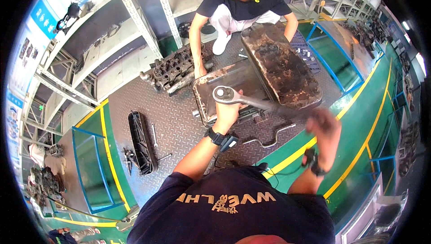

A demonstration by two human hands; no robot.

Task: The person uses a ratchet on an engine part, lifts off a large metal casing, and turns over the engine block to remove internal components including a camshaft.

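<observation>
A ratchet wrench (256, 101) spans the space between my hands, its round silver head to the left. My left hand (227, 113) is closed around the area just under that head; most of its fingers are hidden. Around the handle's far end my right hand (324, 131) is closed, smeared by motion. Beneath the wrench lies a shallow rectangular metal pan-like part (233, 77) with a raised rim, on top of an engine assembly whose lower side is mostly hidden. Against its right side leans a large rusty brown oil pan (285, 64).
Opposite me a co-worker (244, 8) crouches, one hand by the pan-like part. A cylinder head (175, 71) lies left. On the checkered metal floor (121, 93) are a speed brace (270, 144), a combination wrench (155, 135) and a long black cover (141, 143). Sockets (306, 55) lie far right.
</observation>
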